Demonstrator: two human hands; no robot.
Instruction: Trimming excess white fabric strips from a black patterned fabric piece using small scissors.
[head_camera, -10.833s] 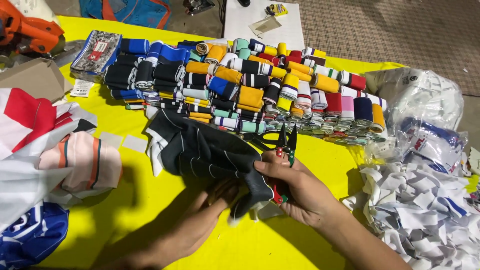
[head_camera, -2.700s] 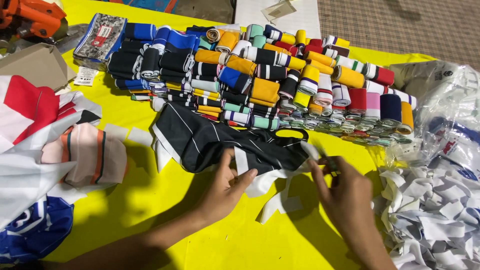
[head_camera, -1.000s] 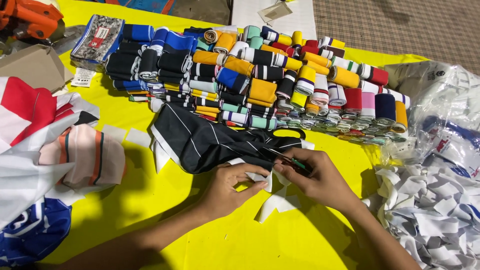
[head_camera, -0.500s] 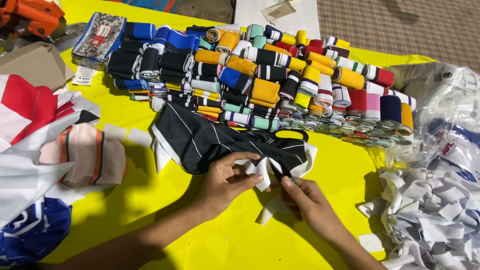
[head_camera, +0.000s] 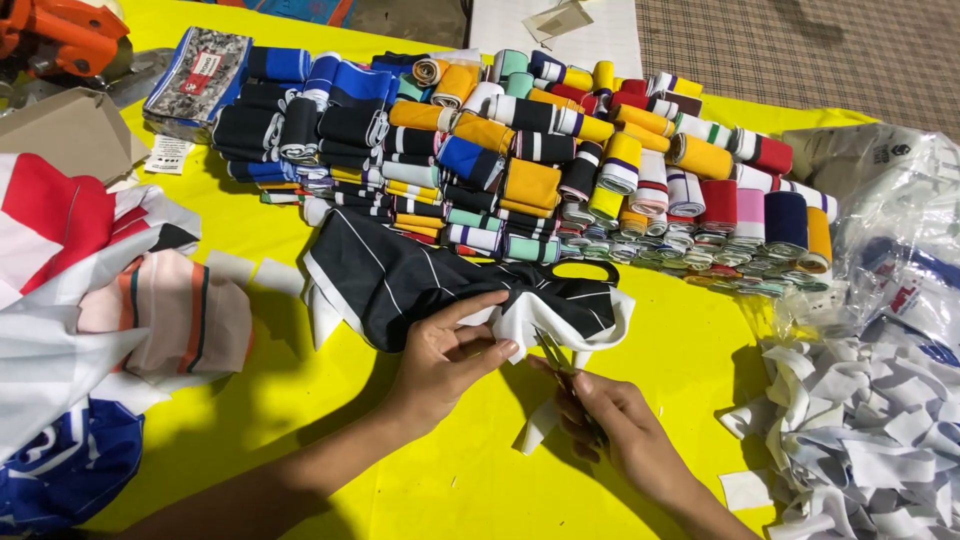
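One black garment (head_camera: 430, 275) with thin white stripes and white trim lies crumpled at the middle of the yellow table (head_camera: 300, 400), just in front of the heap of rolls. One white strip (head_camera: 537, 428) hangs from its near white edge and trails down onto the yellow surface.

Left hand (head_camera: 445, 355): fingers partly spread, index finger stretched out over the black cloth, thumb and remaining fingers pinching the white edge of the garment. Touching cloth only.

Right hand (head_camera: 620, 430): fingers curled closed around one pair of scissors (head_camera: 555, 360); blades point up and away toward the white edge, just beside the left fingertips. Handles hidden inside the grip; how far apart the blades stand I cannot tell.

One more pair of scissors, black handles (head_camera: 585, 270), lies on the far edge of the garment, next to the rolls.

Fabric rolls (head_camera: 560, 160): one heap along the far edge of the table, too many and too overlapped to count; black, blue, orange, yellow, red, mint, pink, many striped.

Right edge: one pile of white offcuts (head_camera: 860, 430), pieces uncountable, with one clear plastic bag (head_camera: 890, 230) behind it; one loose white scrap (head_camera: 745, 490) lies on the yellow beside the pile.

Left edge: a stack of folded garments (head_camera: 110, 290), red, white, peach and blue; exact count unclear. One brown cardboard piece (head_camera: 65, 130) and one orange tool (head_camera: 55, 35) sit at the far left corner
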